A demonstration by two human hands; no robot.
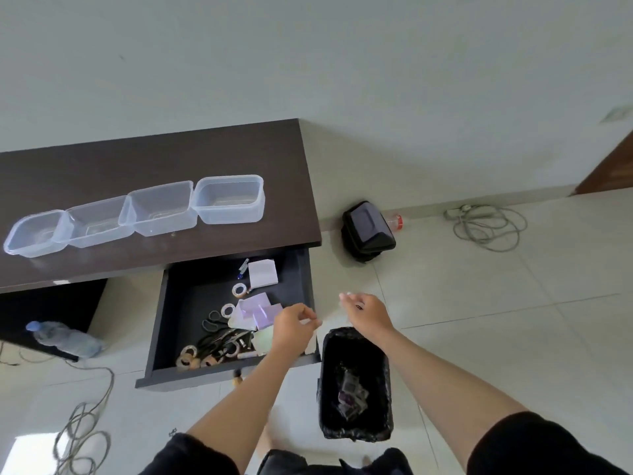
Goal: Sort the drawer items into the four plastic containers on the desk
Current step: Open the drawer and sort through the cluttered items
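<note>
On the dark brown wooden desk [154, 159], four clear rectangular plastic containers [137, 214] are sitting in a row, each touching its neighbour, and nothing is showing inside them. Below the desk edge, the dark pull-out drawer [171, 323] is standing open and is holding the items to be sorted: a white notepad block [263, 273] with a blue-capped pen [243, 268] just beside it, small rolls of tape [239, 290], pale purple folded papers [255, 311], black rubber bands [212, 320] and a tangle of small objects towards the front — too blurred to name.

Your left hand [293, 325] is hovering over the drawer's right front corner, with its fingers curled loosely; a pale scrap is showing at the fingertips, but I cannot tell whether you are pinching it. Your right hand [364, 311] is hanging beyond the drawer's right side, above the far rim of the black bag-lined waste bin [356, 385], with its fingers relaxed and partly spread; a small dark speck is showing against the palm, and what it is cannot be made out.

The bin is standing on the pale tiled floor [479, 320], just beside the drawer front, with crumpled wrappers lying inside. Further back, a black bin lid [368, 228] is lying near the wall, and a grey coiled cable [486, 224] is lying well apart to the right. A clear plastic water bottle [65, 339] is lying under the desk on the left.
</note>
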